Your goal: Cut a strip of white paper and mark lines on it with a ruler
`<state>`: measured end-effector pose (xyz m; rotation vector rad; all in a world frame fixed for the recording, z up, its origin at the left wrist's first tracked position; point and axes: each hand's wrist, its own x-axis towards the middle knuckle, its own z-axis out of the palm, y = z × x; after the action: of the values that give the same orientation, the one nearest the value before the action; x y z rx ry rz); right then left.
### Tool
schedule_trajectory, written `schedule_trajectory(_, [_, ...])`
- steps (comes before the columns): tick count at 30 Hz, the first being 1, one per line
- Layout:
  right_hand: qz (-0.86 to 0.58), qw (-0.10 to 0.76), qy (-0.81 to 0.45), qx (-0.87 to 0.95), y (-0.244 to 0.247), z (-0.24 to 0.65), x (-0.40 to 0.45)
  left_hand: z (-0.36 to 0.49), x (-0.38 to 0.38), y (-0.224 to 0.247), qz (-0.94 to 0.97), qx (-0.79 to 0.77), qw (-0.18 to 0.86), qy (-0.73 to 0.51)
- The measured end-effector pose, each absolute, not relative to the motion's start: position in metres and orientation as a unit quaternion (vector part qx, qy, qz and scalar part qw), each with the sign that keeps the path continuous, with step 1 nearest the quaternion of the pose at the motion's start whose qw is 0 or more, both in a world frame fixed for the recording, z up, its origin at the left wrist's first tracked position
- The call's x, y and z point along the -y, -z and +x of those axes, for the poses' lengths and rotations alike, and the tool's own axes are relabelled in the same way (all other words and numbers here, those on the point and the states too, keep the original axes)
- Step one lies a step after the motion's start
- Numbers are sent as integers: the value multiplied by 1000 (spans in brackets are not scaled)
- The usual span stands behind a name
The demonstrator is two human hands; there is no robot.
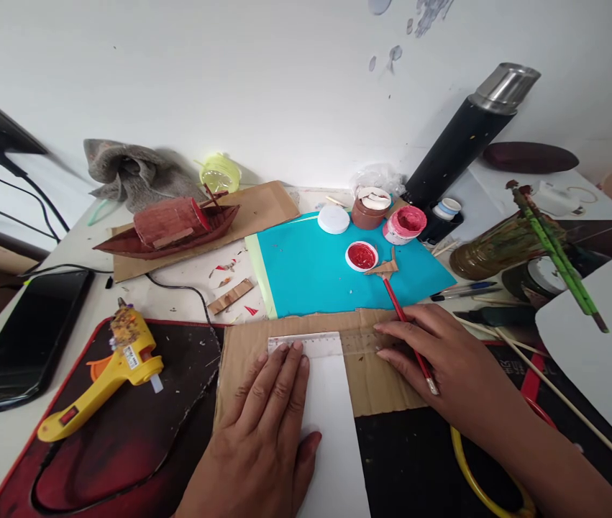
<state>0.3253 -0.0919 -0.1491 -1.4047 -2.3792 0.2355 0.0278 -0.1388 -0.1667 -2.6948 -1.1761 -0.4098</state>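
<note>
My left hand (267,424) lies flat, palm down, on a white paper strip (332,432) and on the left part of a clear ruler (357,343). The ruler crosses the top of the strip, over brown cardboard (386,388). My right hand (435,352) has its thumb and index finger closed at the ruler's right end. A red pencil (398,302) passes under the index finger, its eraser end toward me. Its far end meets a small brown cardboard scrap (386,267) on a blue sheet (306,266).
A yellow glue gun (116,381) and a phone (28,338) lie at the left. A brown model boat (170,226) stands behind. Paint jars (405,224), a black flask (457,144) and yellow-handled scissors (472,475) are on the right.
</note>
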Motion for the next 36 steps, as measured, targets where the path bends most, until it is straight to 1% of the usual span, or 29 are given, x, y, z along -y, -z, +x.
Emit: schedule_trajectory(36, [-495,182,-79,846,148,323,92,28,140,168,-898,409,78,141])
